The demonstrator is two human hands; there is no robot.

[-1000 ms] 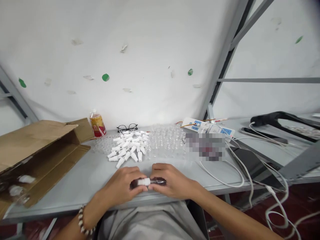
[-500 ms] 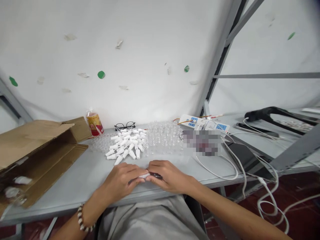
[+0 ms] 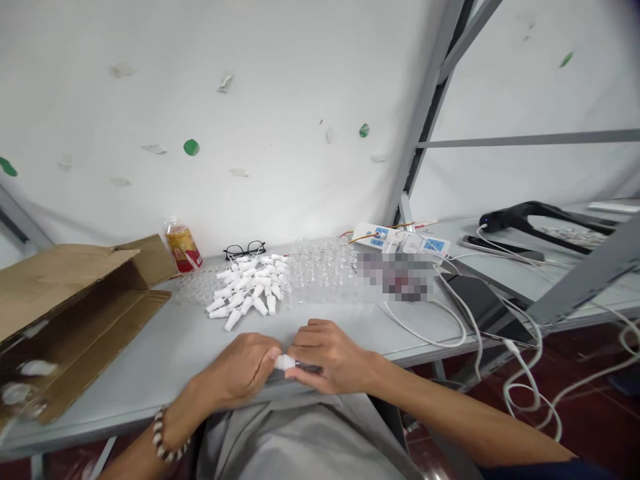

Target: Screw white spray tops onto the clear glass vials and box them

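Near the table's front edge, my two hands meet at a small clear bottle (image 3: 307, 367) with a white top (image 3: 285, 362). My right hand (image 3: 327, 358) is wrapped round the bottle, which lies on its side and is mostly hidden by the fingers. My left hand (image 3: 245, 365) is closed on the top's outer end, thumb pressed along it. Just beyond the hands lies a loose pile of white spray tops (image 3: 250, 287). Clear bottles (image 3: 323, 263) stand in rows to the right of that pile.
An open cardboard box (image 3: 65, 273) at left holds some capped bottles. A red-and-yellow package (image 3: 183, 248) and eyeglasses (image 3: 245, 251) sit by the wall. To the right are a power strip (image 3: 370, 235), white cables (image 3: 425, 335), a dark tablet (image 3: 480, 307) and a metal frame post (image 3: 430, 113).
My left hand has turned, its thumb now up over the top's end, and more of the white top shows between the hands. The camera view has shifted slightly to the right.
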